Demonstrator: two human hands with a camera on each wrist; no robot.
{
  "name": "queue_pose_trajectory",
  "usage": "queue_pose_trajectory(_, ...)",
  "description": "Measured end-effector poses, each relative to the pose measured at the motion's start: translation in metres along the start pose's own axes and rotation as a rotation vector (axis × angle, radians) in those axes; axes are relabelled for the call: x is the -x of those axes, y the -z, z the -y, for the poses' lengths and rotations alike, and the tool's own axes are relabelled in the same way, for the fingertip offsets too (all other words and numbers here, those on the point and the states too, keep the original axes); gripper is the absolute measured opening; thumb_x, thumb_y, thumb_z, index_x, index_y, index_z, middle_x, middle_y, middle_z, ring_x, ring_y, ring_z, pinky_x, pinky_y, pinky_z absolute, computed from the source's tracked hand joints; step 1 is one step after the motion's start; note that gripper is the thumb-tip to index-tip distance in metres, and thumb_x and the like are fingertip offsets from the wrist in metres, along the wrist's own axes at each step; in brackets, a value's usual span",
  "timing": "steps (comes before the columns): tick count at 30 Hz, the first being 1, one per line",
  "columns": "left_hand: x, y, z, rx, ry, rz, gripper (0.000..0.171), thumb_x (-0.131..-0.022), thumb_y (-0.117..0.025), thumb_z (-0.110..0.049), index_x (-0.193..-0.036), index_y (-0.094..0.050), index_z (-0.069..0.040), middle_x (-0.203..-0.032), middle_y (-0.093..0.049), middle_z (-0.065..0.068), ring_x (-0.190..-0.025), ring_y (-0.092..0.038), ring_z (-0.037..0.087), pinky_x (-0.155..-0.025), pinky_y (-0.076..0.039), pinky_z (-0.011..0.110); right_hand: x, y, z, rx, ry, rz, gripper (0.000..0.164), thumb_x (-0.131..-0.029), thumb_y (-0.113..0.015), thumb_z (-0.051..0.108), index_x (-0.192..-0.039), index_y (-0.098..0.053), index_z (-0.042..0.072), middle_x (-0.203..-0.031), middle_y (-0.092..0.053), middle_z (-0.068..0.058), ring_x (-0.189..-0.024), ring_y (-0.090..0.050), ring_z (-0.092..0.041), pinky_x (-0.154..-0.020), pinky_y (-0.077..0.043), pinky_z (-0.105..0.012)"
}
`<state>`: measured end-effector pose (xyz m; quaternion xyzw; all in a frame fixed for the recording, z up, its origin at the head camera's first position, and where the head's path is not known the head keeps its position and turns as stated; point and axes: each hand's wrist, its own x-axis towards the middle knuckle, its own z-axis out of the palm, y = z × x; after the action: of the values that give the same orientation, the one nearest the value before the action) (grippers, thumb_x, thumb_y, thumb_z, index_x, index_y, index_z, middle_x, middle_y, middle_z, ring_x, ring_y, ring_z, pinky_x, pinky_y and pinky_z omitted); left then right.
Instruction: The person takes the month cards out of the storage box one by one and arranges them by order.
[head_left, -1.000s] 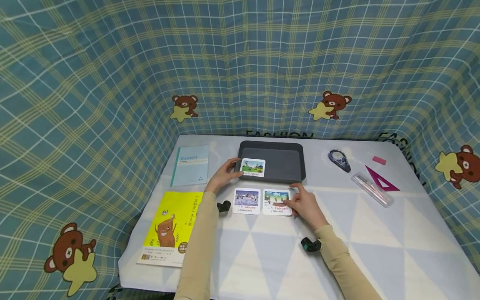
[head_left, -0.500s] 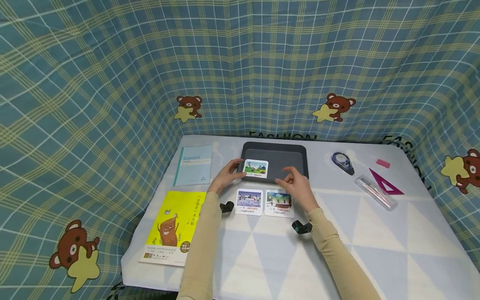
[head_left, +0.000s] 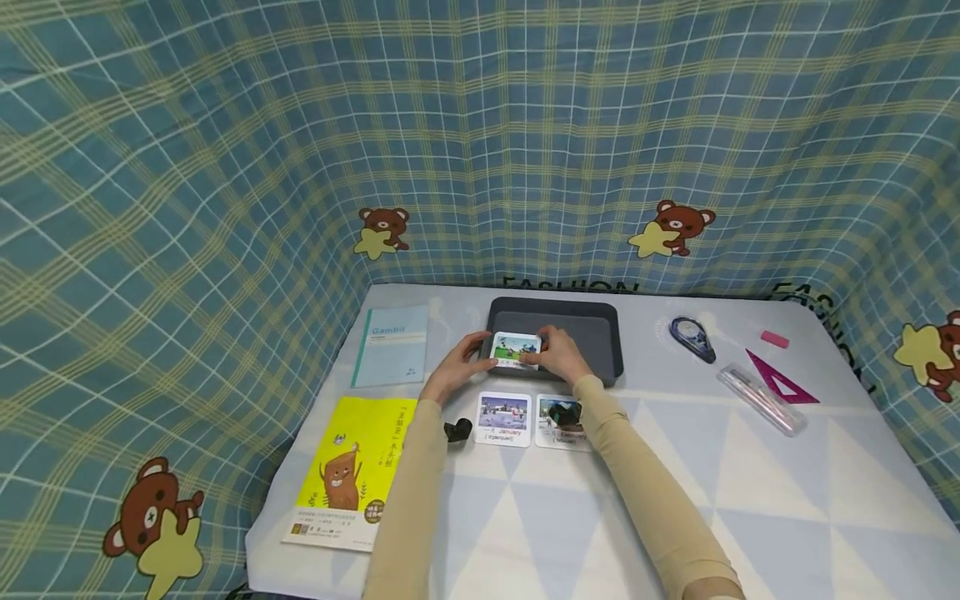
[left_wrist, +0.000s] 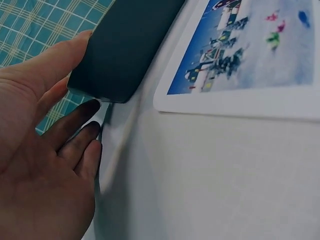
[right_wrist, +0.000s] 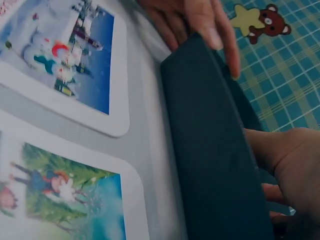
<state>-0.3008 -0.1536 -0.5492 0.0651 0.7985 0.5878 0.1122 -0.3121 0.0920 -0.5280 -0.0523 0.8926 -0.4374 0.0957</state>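
A picture card [head_left: 513,348] marked March lies at the left end of the dark grey tray [head_left: 611,342]. My left hand [head_left: 454,367] reaches over the tray's near left corner, thumb and forefinger at the card's left edge. In the left wrist view its other fingers [left_wrist: 82,145] hang outside the tray wall. My right hand [head_left: 561,354] pinches the right side of the same card, thumb on its face. Below the tray, the January card [head_left: 504,418] lies beside the February card [head_left: 551,435], which my right sleeve partly covers. Tray walls hide fingertips in both wrist views.
A light blue notebook [head_left: 390,346] and a yellow book [head_left: 345,467] lie to the left. On the right are a correction tape [head_left: 692,338], a pink eraser [head_left: 775,339], a purple set square [head_left: 783,382] and a clear case [head_left: 761,400]. A plaid curtain surrounds the table.
My right hand has left the February card, moved up and left over the tray, and taken the March card's right side. My left hand has stayed at the tray corner.
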Motion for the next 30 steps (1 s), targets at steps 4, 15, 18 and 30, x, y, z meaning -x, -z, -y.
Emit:
queue_pose_trajectory(4,-0.005,-0.002,0.000,-0.003,-0.011,0.009,0.070,-0.092,-0.078,-0.028,-0.153,-0.045,-0.026,-0.160,-0.038,0.007,-0.151,-0.028,0.028,-0.124,-0.023,0.046,-0.005,0.001,-0.002,0.039,0.001,-0.045,0.073,-0.086,-0.084,0.029,-0.143,-0.048,0.001,-0.115,-0.052,-0.019,-0.096,-0.054,-0.033,-0.079,-0.049,-0.047)
queue_pose_trajectory(15,-0.005,0.005,-0.007,0.013,-0.021,0.016,0.069,-0.093,-0.077,-0.023,-0.154,-0.043,-0.022,-0.162,-0.035,0.008,-0.151,-0.027,0.028,-0.124,-0.022,0.045,-0.013,0.000,-0.001,0.004,0.005,-0.074,0.077,-0.087,-0.084,0.024,-0.149,-0.043,0.003,-0.121,-0.050,-0.021,-0.102,-0.055,-0.035,-0.086,-0.049,-0.051)
queue_pose_trajectory(18,-0.005,0.005,-0.006,0.000,-0.022,0.019,0.070,-0.093,-0.077,-0.024,-0.154,-0.043,-0.022,-0.162,-0.034,0.008,-0.151,-0.027,0.029,-0.124,-0.022,0.046,-0.014,-0.003,-0.002,0.028,0.029,-0.093,0.077,-0.087,-0.084,0.023,-0.148,-0.041,0.004,-0.120,-0.049,-0.019,-0.102,-0.054,-0.033,-0.085,-0.049,-0.049)
queue_pose_trajectory(30,0.000,-0.001,0.003,0.031,0.000,0.005,0.072,-0.092,-0.078,-0.026,-0.155,-0.043,-0.023,-0.163,-0.033,0.008,-0.152,-0.025,0.029,-0.124,-0.021,0.048,-0.008,-0.007,-0.010,-0.107,0.155,-0.109,0.065,-0.094,-0.075,0.012,-0.147,-0.037,0.011,-0.094,-0.057,-0.013,-0.077,-0.058,-0.027,-0.069,-0.048,-0.043)
